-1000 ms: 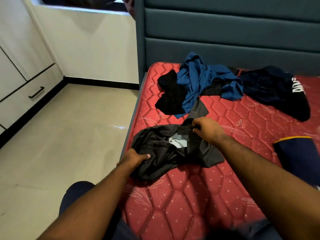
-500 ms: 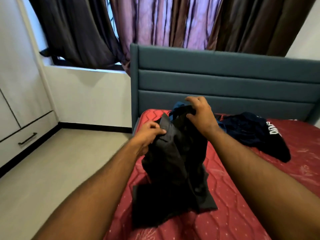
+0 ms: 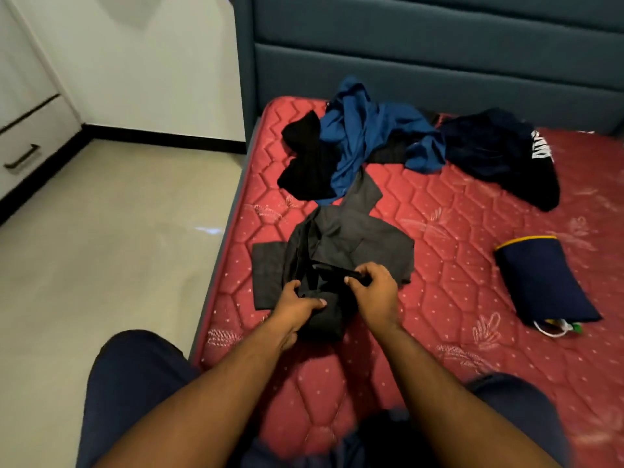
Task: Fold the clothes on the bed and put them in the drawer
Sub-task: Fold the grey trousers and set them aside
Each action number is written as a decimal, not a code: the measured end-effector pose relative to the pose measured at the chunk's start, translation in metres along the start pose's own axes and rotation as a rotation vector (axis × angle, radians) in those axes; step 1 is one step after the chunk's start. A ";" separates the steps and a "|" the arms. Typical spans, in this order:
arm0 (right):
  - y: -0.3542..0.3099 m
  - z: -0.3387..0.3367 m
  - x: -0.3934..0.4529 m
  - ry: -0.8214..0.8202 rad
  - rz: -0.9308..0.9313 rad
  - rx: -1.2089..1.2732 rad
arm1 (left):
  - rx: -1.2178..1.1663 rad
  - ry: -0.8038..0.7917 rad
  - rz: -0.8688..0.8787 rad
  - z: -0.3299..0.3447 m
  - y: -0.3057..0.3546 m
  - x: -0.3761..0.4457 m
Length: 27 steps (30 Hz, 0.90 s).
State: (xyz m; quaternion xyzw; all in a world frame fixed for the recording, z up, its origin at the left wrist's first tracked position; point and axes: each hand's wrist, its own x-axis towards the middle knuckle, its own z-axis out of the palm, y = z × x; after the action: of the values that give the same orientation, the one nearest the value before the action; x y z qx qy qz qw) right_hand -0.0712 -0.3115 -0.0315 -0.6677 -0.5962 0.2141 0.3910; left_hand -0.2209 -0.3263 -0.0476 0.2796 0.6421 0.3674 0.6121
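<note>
Both hands are bunched on the dark grey shirt [image 3: 351, 244] lying mid-bed [image 3: 456, 251]: left hand [image 3: 297, 307] grips its near edge, right hand [image 3: 374, 295] pinches a dark fold. Blue shirt [image 3: 364, 136] heaped at 12 o'clock, navy bundle [image 3: 543, 282] at 3, drawer [image 3: 30, 143] around 10.

A bedroom in a home. A bed with a red quilted mattress [image 3: 472, 265] and a padded teal headboard [image 3: 439, 62] fills the right side, with loose clothes [image 3: 371, 140] strewn across it. On the left are a pale tiled floor [image 3: 118, 248], a white wall with dark skirting, and a white built-in wardrobe with a handled drawer [image 3: 30, 143].
</note>
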 end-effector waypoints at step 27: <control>0.036 0.003 -0.060 -0.208 0.029 0.307 | -0.050 -0.309 0.172 -0.005 -0.029 -0.008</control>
State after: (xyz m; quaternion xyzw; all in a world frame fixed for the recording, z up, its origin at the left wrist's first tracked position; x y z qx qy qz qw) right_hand -0.0629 -0.3681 -0.0721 -0.5832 -0.5840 0.3759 0.4214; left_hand -0.2221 -0.3500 -0.0668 0.3713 0.5047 0.3867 0.6767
